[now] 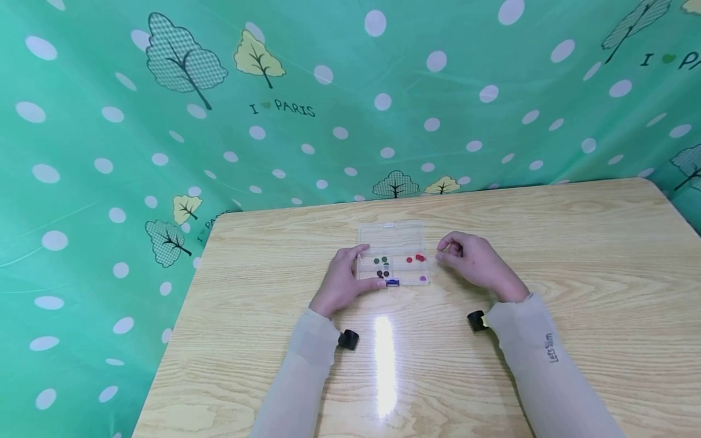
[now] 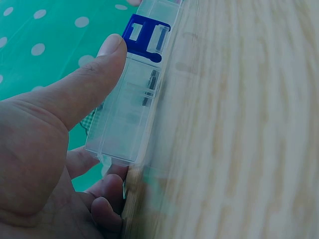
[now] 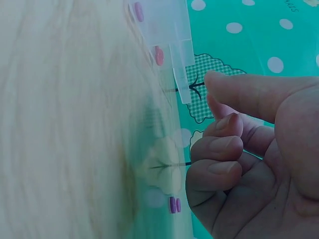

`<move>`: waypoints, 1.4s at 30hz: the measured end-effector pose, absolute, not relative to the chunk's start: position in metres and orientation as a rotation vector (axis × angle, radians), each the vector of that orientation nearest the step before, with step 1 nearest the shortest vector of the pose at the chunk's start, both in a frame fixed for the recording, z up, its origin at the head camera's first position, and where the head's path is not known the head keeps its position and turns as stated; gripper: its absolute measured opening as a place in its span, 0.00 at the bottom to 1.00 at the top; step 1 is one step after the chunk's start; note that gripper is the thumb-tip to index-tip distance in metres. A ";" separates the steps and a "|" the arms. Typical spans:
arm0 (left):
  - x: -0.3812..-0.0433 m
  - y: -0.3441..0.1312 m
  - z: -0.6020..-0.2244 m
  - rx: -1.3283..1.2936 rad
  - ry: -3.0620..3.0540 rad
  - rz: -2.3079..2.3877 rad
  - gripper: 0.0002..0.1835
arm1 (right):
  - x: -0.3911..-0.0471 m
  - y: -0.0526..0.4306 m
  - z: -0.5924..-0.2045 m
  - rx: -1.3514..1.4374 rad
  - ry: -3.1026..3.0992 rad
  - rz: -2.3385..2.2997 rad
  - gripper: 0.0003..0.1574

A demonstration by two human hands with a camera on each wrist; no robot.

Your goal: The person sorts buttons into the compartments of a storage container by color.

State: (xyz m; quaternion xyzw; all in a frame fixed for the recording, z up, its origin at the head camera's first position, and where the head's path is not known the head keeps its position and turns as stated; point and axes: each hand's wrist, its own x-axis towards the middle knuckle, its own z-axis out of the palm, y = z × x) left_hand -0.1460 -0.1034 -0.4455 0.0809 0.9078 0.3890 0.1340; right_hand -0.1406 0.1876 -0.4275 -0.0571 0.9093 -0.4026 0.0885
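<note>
A clear plastic compartment box [image 1: 405, 272] lies on the table with its lid [image 1: 390, 236] folded back. Inside are several small green pieces [image 1: 376, 261], several dark pieces [image 1: 380, 273], red pieces [image 1: 409, 260] and a purple piece [image 1: 423, 278]. My left hand [image 1: 342, 280] grips the left side of the box, its thumb beside the blue latch [image 2: 144, 37] on the front wall. Just right of the box, my right hand [image 1: 473, 261] hovers with fingers curled and thumb close to the forefinger; I cannot tell whether a small piece is pinched there. Two purple pieces [image 3: 174, 204] show past its curled fingers.
The box stands toward the back of a light wood-grain table [image 1: 263, 261]. Behind it hangs a green dotted curtain [image 1: 306, 149] along the table's back edge. Black wrist cameras [image 1: 348, 339] sit at both sleeves, low over the tabletop.
</note>
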 end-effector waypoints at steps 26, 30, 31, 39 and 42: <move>-0.145 -0.103 -0.443 0.233 2.626 1.135 0.51 | -0.142 0.196 -0.434 -0.043 2.686 -1.265 0.20; -0.145 -0.104 -0.444 0.236 2.623 1.142 0.52 | -0.142 0.198 -0.434 -0.018 2.685 -1.260 0.21; -0.145 -0.104 -0.443 0.236 2.623 1.143 0.52 | -0.142 0.198 -0.434 -0.011 2.685 -1.259 0.21; -0.145 -0.103 -0.444 0.232 2.626 1.135 0.52 | -0.143 0.201 -0.436 0.010 2.699 -1.247 0.20; -0.145 -0.103 -0.444 0.233 2.629 1.134 0.52 | -0.144 0.202 -0.437 0.012 2.713 -1.237 0.19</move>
